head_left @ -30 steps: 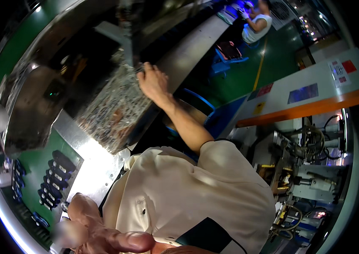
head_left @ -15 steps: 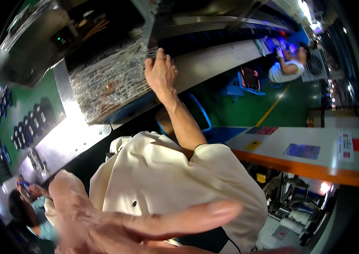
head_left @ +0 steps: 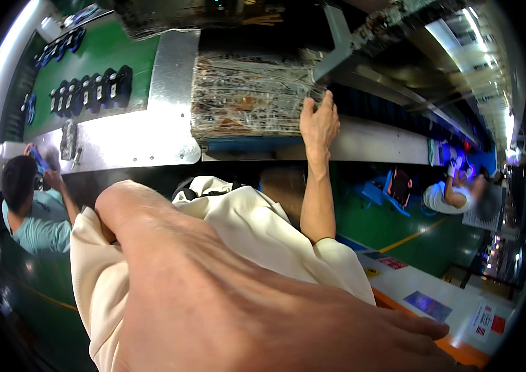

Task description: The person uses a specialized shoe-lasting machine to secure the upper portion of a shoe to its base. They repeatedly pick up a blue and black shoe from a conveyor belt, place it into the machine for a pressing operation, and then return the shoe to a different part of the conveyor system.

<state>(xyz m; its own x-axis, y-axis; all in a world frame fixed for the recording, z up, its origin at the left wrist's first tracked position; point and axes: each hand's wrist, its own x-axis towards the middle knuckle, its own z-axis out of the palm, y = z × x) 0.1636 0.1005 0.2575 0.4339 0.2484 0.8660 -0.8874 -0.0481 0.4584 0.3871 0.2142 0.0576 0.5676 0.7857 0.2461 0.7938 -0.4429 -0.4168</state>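
Note:
My left hand (head_left: pixel 232 297) is very close to the camera, its back filling the lower middle of the view. Its fingers stretch toward the lower right and partly run out of the picture. I see nothing held in it, though the palm side is hidden. My right hand (head_left: pixel 319 128) reaches out to the right end of a worn block or platform (head_left: pixel 250 96) streaked with pale, stringy residue. The fingers of that hand are apart and hold nothing; whether they touch the block I cannot tell. Right above them is the lower end of a grey metal bracket (head_left: pixel 335 56).
Left of the block is a bare metal table plate (head_left: pixel 173 93). Several dark shoe-like pieces (head_left: pixel 92 90) stand on a green surface (head_left: pixel 136 37). One co-worker (head_left: pixel 34 198) sits at left, another (head_left: pixel 452 192) at far right near a blue chair (head_left: pixel 390 192). A white-and-orange panel (head_left: pixel 455 310) stands at lower right.
The view has turned, so the block now lies level and further right. My left hand has turned its back to the camera and covers more. My right hand stays by the block's right end.

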